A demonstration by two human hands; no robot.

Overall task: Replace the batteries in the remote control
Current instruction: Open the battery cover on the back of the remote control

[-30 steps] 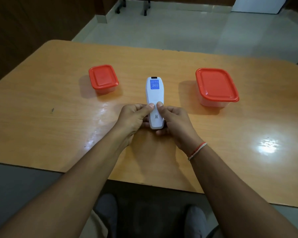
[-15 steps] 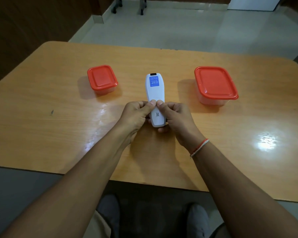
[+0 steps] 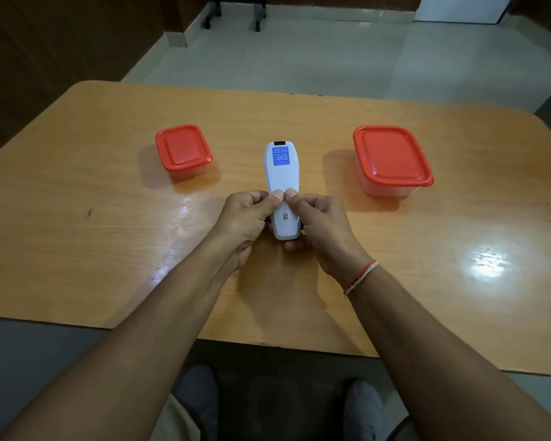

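Between 2 red-lidded tubs, remote control (image 3: 282,186) lies back-up on tabletop (image 3: 109,249). Left hand (image 3: 245,218) and right hand (image 3: 318,222) grip its near end; thumbs have crept forward together, likely sliding the battery cover, still shut.

I see a white remote control (image 3: 282,183) carrying a blue label (image 3: 281,156) with pale print and a small black-and-white code square lower down. Two containers, the smaller (image 3: 184,153) and the larger (image 3: 392,160), have red-orange lids over clear bodies. The table (image 3: 77,249) is orange woodgrain. A red and white thread (image 3: 361,277) bands one wrist.
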